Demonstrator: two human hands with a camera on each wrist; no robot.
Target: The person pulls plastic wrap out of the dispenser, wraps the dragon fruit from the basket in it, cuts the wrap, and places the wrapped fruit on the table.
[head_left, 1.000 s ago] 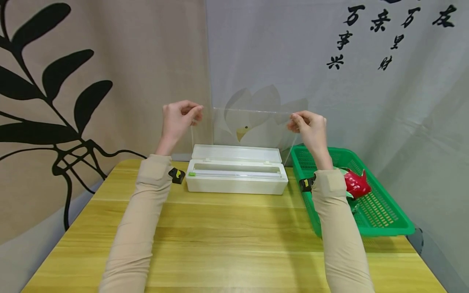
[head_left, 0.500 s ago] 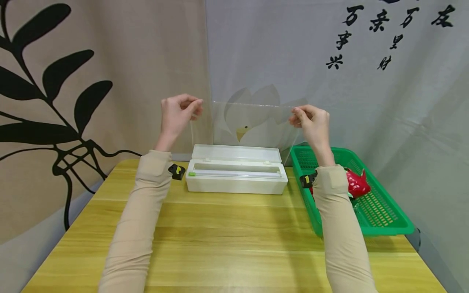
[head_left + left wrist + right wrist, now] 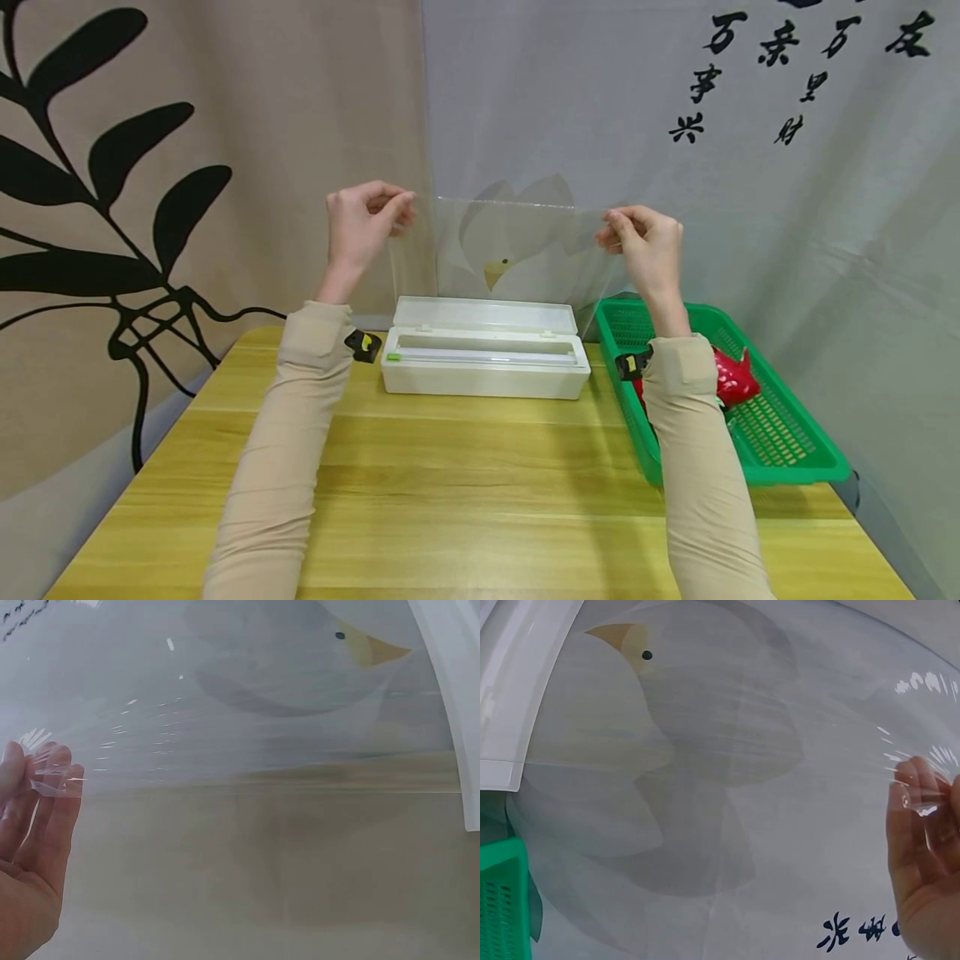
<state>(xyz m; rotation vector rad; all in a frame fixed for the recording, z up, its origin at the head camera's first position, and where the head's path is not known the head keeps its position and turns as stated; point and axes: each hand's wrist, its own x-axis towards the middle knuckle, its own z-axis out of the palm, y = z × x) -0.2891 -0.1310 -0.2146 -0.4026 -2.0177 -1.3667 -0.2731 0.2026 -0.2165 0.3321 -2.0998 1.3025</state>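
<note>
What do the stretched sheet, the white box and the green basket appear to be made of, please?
Sheet: thin clear plastic film, glossy; the wall print shows through it, and it crinkles at the fingers. Box: smooth white moulded plastic, probably. Basket: green plastic mesh, perforated.

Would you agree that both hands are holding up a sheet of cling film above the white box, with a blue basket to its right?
Not quite: the basket is green, not blue, as the head view shows. The rest holds: the left hand and right hand each pinch a top corner of the cling film, stretched above the white box.
</note>
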